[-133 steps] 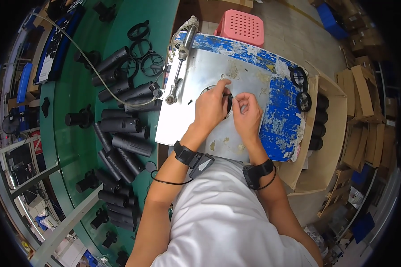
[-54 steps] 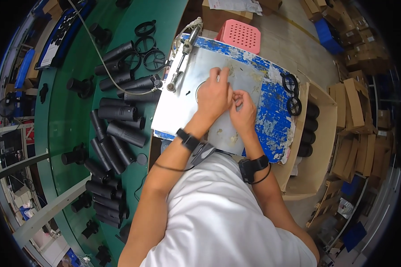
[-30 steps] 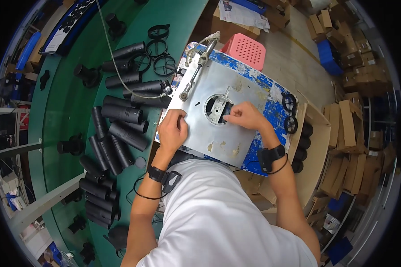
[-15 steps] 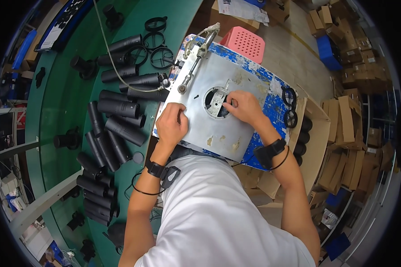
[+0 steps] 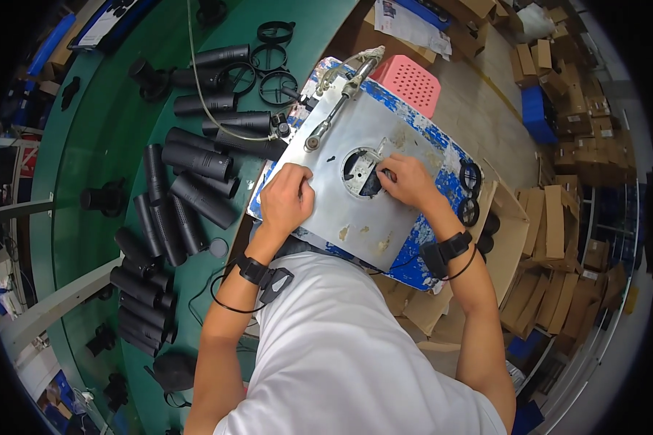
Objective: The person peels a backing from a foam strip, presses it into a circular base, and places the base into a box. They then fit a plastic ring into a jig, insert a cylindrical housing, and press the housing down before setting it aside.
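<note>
A metal plate [image 5: 384, 225] with a round opening [image 5: 345, 181] lies before me. Inside the opening are a pale metal fitting [image 5: 360, 167] with holes and a dark piece [image 5: 371, 186]. My right hand [image 5: 411, 181] is closed at the opening's right rim. A small black part [image 5: 391, 175] shows between its thumb and fingers; its full shape is hidden. My left hand [image 5: 286, 199] rests loosely curled on the plate's left side. Nothing shows in it, though its palm is hidden. Above the opening, a metal rod with a rounded end [image 5: 313, 143] slants across the plate.
Several black ribbed tubes [image 5: 203, 199] and black rings [image 5: 276, 88] lie on the green bench [image 5: 139, 366] at left. A pink perforated stool [image 5: 411, 83] stands beyond the plate. More rings [image 5: 469, 178] and a carton [image 5: 511, 225] are at right. A thin hose [image 5: 196, 80] hangs over the bench.
The view has shifted slightly, so the plate sits a little further right. A small black part now shows at my right hand's fingertips. My left hand stays curled on the plate.
</note>
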The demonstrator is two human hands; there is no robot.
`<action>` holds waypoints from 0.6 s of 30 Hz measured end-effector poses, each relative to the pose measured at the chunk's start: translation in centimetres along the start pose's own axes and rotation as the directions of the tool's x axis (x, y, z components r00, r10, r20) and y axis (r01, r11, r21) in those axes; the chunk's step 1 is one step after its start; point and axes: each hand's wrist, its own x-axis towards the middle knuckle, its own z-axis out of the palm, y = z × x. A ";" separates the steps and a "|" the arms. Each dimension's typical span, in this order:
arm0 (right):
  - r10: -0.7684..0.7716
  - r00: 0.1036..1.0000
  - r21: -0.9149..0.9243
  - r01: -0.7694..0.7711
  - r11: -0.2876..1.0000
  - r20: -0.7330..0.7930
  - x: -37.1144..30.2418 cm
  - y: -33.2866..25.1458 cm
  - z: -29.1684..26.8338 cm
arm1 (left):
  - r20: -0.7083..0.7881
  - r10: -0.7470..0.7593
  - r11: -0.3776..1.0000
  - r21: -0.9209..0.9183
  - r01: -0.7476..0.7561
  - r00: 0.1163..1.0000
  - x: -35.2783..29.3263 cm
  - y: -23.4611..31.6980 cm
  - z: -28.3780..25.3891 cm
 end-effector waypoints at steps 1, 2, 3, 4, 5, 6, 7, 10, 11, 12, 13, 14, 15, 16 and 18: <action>-0.043 0.996 0.006 0.043 0.999 0.075 0.2 0.1 -0.2 | -0.002 -0.001 1.000 -0.005 0.001 1.000 0.0 0.0 -0.1; -0.046 0.996 0.007 0.045 0.999 0.077 0.0 0.1 -0.5 | -0.004 -0.002 1.000 -0.003 0.002 1.000 -0.1 0.0 -0.1; -0.047 0.993 0.023 0.045 0.999 0.111 -0.2 -0.1 -0.8 | -0.008 0.001 1.000 -0.005 -0.001 1.000 -0.2 0.0 0.0; -0.050 0.988 0.039 0.044 0.998 0.145 -0.2 -0.3 -1.1 | -0.012 0.003 1.000 -0.006 -0.003 1.000 -0.2 0.0 0.0; -0.055 0.988 0.039 0.050 0.998 0.147 -0.1 -0.6 -1.2 | -0.017 0.001 1.000 -0.004 -0.001 1.000 -0.1 -0.1 0.0; 0.046 0.992 0.122 -0.060 0.991 0.114 0.0 -1.0 -1.3 | -0.010 -0.004 1.000 -0.003 0.004 1.000 -0.1 0.0 0.0; 0.151 0.984 0.207 -0.167 0.964 0.091 0.1 -1.3 -1.3 | -0.004 -0.009 1.000 -0.001 0.009 1.000 0.0 0.1 0.0; 0.217 0.976 0.012 -0.217 0.976 -0.020 -0.2 -1.1 -0.1 | 0.048 -0.033 0.999 0.007 0.032 0.998 -0.2 0.1 0.1; 0.222 0.975 0.015 -0.222 0.975 -0.023 0.0 -1.1 0.6 | 0.054 -0.029 1.000 0.007 0.029 0.998 -0.2 0.0 0.0; 0.243 0.965 -0.086 -0.251 0.964 -0.098 0.4 -1.3 1.4 | 0.044 -0.028 1.000 0.014 0.027 0.999 -0.1 0.2 0.0; 0.255 0.951 -0.184 -0.286 0.940 -0.173 0.6 -1.5 2.1 | 0.035 -0.027 0.999 0.020 0.026 0.999 -0.1 0.3 0.0; 0.261 0.949 -0.182 -0.292 0.939 -0.176 0.6 -1.8 2.6 | 0.041 -0.024 1.000 0.018 0.023 0.999 -0.1 0.3 0.0; 0.282 0.943 -0.187 -0.314 0.931 -0.179 0.8 -2.0 3.0 | 0.025 -0.015 1.000 0.015 0.015 1.000 -0.1 0.2 0.0; 0.301 0.936 -0.193 -0.335 0.922 -0.183 0.9 -2.2 3.1 | 0.008 -0.007 1.000 0.012 0.007 1.000 -0.1 0.2 0.0; 0.206 0.961 -0.110 -0.229 0.967 -0.186 0.4 -1.5 2.5 | 0.009 -0.003 1.000 0.010 0.003 1.000 -0.1 0.2 0.1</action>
